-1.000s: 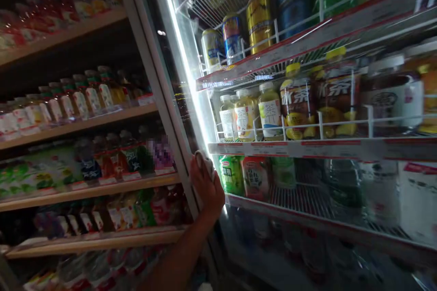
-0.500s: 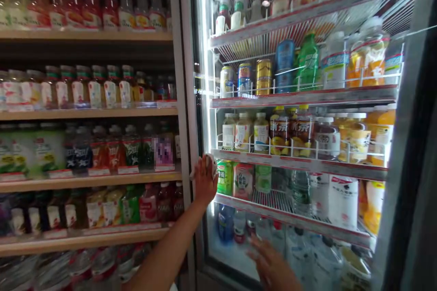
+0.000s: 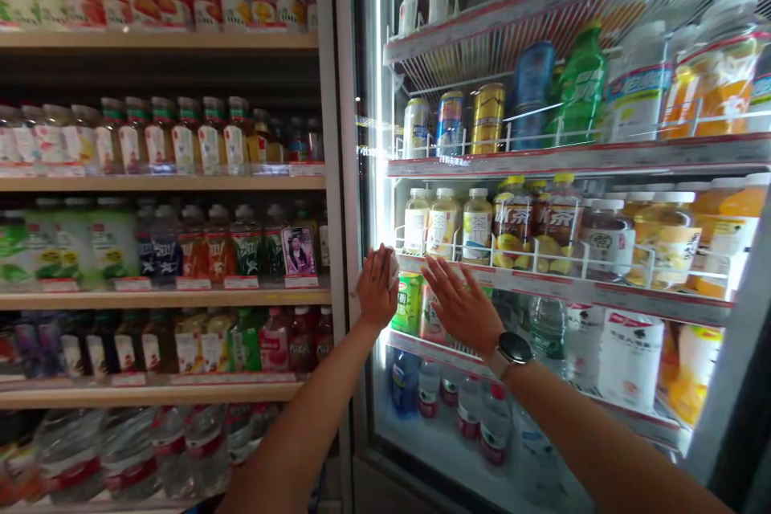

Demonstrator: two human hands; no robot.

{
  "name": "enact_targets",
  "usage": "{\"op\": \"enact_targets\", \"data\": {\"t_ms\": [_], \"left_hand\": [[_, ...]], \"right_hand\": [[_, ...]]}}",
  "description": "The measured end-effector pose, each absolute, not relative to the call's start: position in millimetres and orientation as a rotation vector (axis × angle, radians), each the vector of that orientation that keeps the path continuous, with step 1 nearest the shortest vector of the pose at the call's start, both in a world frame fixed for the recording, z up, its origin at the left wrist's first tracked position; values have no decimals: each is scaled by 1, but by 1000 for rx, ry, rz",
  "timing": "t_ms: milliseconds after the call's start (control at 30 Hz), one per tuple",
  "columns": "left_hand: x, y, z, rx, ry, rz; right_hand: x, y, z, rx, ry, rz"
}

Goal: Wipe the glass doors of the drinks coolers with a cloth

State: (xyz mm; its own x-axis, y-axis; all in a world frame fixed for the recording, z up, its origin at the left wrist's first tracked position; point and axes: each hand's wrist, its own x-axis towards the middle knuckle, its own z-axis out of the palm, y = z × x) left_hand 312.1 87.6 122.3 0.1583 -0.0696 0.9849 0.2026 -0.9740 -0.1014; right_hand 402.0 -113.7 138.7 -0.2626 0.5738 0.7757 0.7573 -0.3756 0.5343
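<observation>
Palm forward, my left hand [image 3: 377,293] presses a crumpled white cloth [image 3: 393,267] against the left edge of the fridge's glass door [image 3: 415,450]. Most of the cloth is hidden under the fingers; it could be paper. To the right, my right hand [image 3: 463,307] is stretched out with its fingers extended, holding nothing. It is in front of the glass at the height of a fridge shelf; whether the palm touches the glass I cannot tell. A dark watch [image 3: 516,348] is on my right wrist.
Behind the glass, wire shelves carry bottles, cans and cartons, among them a green bottle [image 3: 583,76] and a gold can [image 3: 487,119]. A grey frame post [image 3: 338,136] divides the fridge from wooden shelves [image 3: 162,183] full of drinks on the left.
My right hand has risen from the lower part of the door to beside my left hand. The left hand with the cloth appears slightly higher, and the view has shifted.
</observation>
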Motion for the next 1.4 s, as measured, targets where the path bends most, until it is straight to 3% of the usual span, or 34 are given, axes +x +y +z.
{"op": "enact_targets", "data": {"t_ms": [267,333,567,633,700,867,933,1000,1200,1400], "left_hand": [[302,84,18,-2202,-87,-1824],[300,85,10,-2206,-93,-1823],[315,86,108,-2235,-440,-2159],[318,87,110,-2252,-410,-2218],[318,88,80,-2284,-370,-2231],[314,91,-47,-2242,-355,-2278],[313,91,-68,-2229,-370,-2305],[313,91,-60,-2245,-360,-2296],[314,63,28,-2383,-475,-2237],[321,38,30,-2239,-50,-1929]], "right_hand": [[401,-113,139,-1819,-1653,-1690],[401,-113,138,-1811,-1641,-1716],[400,-114,136,-1859,-1625,-1757],[400,-114,136,-1881,-1618,-1754],[400,-113,135,-1900,-1607,-1746],[400,-113,133,-1948,-1596,-1762],[400,-114,133,-1957,-1596,-1780],[399,-114,134,-1964,-1589,-1786],[399,-113,135,-1959,-1586,-1814],[401,-113,135,-1931,-1558,-1836]]}}
